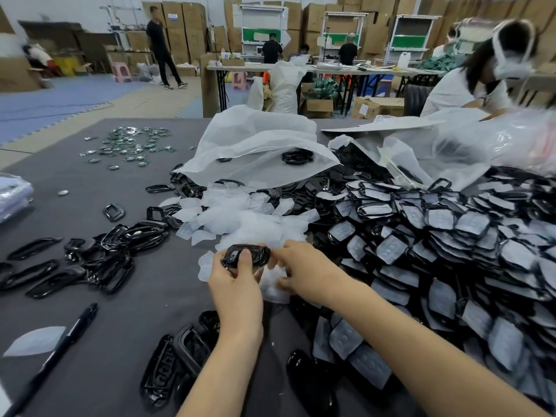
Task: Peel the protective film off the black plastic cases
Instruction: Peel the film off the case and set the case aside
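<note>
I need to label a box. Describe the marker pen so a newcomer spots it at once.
On the grey table, look at the near left corner. The marker pen lies diagonally beside a loose piece of film. It alone is long, thin and straight; the black cases nearby are hollow shells.

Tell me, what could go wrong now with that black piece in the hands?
The left hand holds the black case while the right hand picks at one end, so it might slip and drop. The film pile lies right beside the covered cases, so loose film could get mixed in or hide finished ones.
</note>
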